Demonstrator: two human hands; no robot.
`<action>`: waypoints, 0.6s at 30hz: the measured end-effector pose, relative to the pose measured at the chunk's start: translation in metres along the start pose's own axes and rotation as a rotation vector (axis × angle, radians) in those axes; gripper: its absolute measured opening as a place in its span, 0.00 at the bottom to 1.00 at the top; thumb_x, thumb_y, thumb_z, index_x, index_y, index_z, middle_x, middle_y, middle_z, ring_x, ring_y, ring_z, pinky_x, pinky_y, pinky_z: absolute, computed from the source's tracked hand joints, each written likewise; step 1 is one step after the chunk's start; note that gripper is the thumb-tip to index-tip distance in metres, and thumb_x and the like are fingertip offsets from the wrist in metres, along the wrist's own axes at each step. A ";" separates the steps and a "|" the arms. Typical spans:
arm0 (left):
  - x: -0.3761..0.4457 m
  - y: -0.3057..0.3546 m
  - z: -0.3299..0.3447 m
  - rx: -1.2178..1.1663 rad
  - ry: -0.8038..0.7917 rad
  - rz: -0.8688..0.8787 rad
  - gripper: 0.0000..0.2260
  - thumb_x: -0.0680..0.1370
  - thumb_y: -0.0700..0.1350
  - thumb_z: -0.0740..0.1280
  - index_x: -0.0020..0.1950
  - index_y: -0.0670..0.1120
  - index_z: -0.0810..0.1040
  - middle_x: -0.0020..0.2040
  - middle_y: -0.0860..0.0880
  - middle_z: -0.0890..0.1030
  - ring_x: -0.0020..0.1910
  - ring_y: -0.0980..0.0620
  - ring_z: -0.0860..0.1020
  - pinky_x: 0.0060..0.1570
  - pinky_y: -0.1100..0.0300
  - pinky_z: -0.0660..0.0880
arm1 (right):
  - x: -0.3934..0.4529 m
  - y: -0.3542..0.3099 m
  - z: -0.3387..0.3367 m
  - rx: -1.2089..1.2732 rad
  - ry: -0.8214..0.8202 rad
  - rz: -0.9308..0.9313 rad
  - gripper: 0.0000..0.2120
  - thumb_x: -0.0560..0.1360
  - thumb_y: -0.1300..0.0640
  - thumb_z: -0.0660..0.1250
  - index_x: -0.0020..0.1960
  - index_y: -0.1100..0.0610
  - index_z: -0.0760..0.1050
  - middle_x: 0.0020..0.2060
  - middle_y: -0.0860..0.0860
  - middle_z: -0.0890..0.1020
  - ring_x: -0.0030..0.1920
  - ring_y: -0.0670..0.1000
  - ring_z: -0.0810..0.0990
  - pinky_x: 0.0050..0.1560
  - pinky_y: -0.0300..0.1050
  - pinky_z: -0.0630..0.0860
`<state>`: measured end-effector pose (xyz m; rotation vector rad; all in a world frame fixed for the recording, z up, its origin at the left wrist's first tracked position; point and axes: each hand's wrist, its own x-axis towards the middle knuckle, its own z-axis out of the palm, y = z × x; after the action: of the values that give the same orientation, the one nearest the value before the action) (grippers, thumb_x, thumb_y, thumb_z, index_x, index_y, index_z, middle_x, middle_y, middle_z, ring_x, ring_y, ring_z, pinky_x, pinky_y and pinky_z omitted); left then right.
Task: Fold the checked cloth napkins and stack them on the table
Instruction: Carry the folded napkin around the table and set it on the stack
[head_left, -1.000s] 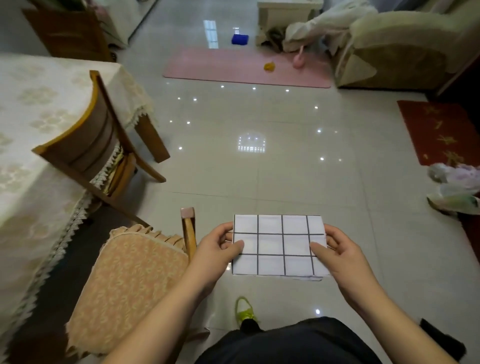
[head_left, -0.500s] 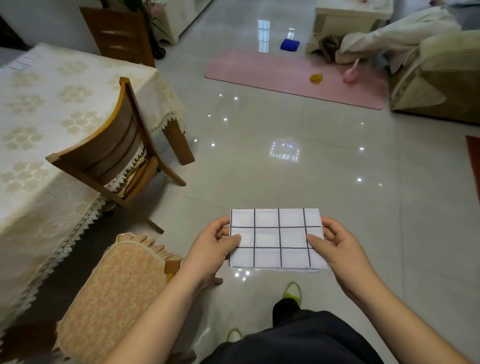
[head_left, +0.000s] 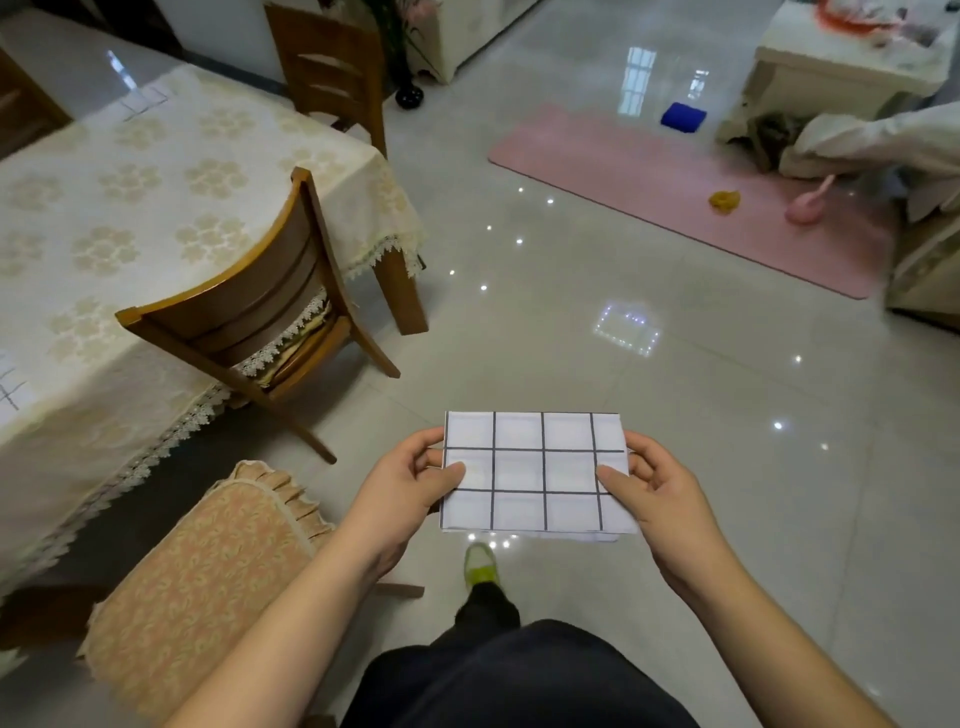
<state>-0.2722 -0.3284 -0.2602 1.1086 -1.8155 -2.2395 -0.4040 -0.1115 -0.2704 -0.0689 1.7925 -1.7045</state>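
I see the folded checked napkin (head_left: 535, 470) held flat in the air over the tiled floor (head_left: 675, 415), in front of my body. My left hand (head_left: 402, 488) pinches its left edge, thumb on top and fingers curled beneath. My right hand (head_left: 657, 486) pinches the right edge the same way. The counter (head_left: 130, 208), under a cream lace-trimmed tablecloth, stands off to my left, well apart from the napkin. A wooden chair (head_left: 260, 312) is pushed in at it, and a cushioned stool (head_left: 208, 561) sits near my left forearm.
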 end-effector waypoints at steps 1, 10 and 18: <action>0.011 0.002 -0.002 -0.007 0.012 0.001 0.16 0.78 0.34 0.67 0.63 0.48 0.76 0.51 0.39 0.82 0.47 0.45 0.82 0.47 0.57 0.81 | 0.012 -0.004 0.003 -0.010 -0.010 0.001 0.16 0.77 0.67 0.66 0.61 0.53 0.76 0.50 0.50 0.86 0.50 0.52 0.85 0.46 0.44 0.80; 0.119 0.045 -0.031 -0.033 0.025 0.003 0.16 0.78 0.38 0.67 0.65 0.50 0.75 0.53 0.40 0.83 0.51 0.45 0.83 0.50 0.56 0.80 | 0.131 -0.055 0.038 -0.095 -0.090 0.031 0.14 0.78 0.66 0.65 0.61 0.55 0.77 0.51 0.51 0.86 0.50 0.52 0.85 0.43 0.40 0.80; 0.198 0.102 -0.035 0.011 -0.006 -0.005 0.14 0.79 0.39 0.67 0.61 0.54 0.75 0.54 0.42 0.83 0.52 0.46 0.83 0.53 0.55 0.81 | 0.216 -0.101 0.048 -0.120 -0.084 0.005 0.12 0.78 0.66 0.65 0.58 0.54 0.78 0.51 0.51 0.86 0.51 0.54 0.85 0.48 0.47 0.80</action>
<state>-0.4391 -0.4797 -0.2701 1.1105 -1.8313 -2.2406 -0.5899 -0.2684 -0.2647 -0.1847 1.8288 -1.5659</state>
